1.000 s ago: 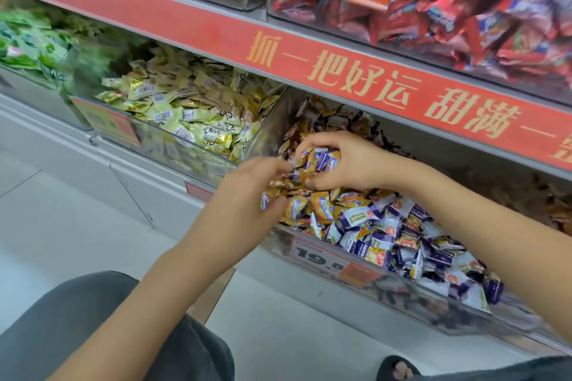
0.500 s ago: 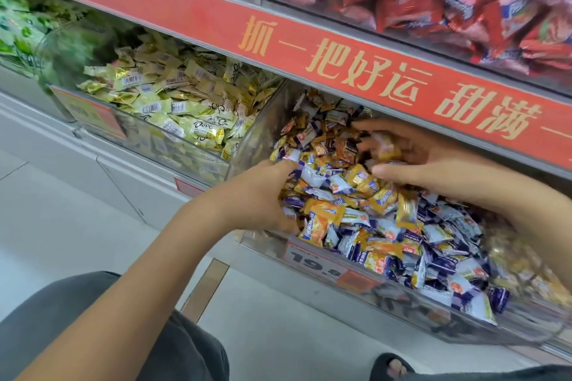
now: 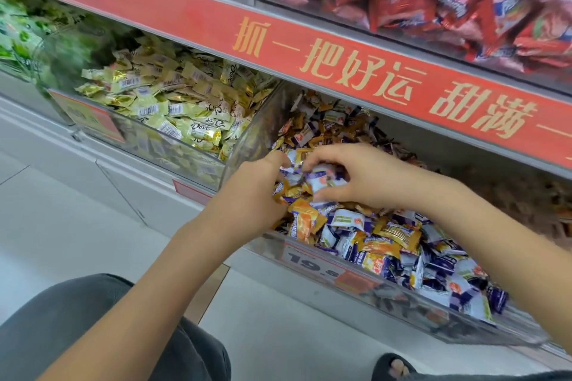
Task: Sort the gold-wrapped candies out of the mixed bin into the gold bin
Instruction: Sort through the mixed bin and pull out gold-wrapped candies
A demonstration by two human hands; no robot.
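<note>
The mixed bin point(image 3: 365, 284), a clear tub with a red "19.8" tag, holds orange, purple and white wrapped candies point(image 3: 380, 241). Left of it stands the gold bin point(image 3: 173, 148), full of gold-wrapped candies point(image 3: 173, 102). My left hand point(image 3: 250, 192) is pushed into the left end of the mixed pile, its fingertips buried among wrappers. My right hand point(image 3: 356, 176) arches over the pile just to the right, fingers and thumb curled round a clump of purple and white candies. The two hands nearly touch.
A red shelf strip point(image 3: 340, 56) with gold characters overhangs both bins. Above it sits a bin of red packets point(image 3: 464, 0). A green-candy bin point(image 3: 21, 37) is at the far left. Grey floor tiles point(image 3: 77, 226), my dark trouser leg point(image 3: 62, 334) and a sandalled foot point(image 3: 396, 368) lie below.
My right hand has drawn back left from the rear of the mixed bin and curled onto a clump of candies beside my left hand. My left hand has stayed in the pile.
</note>
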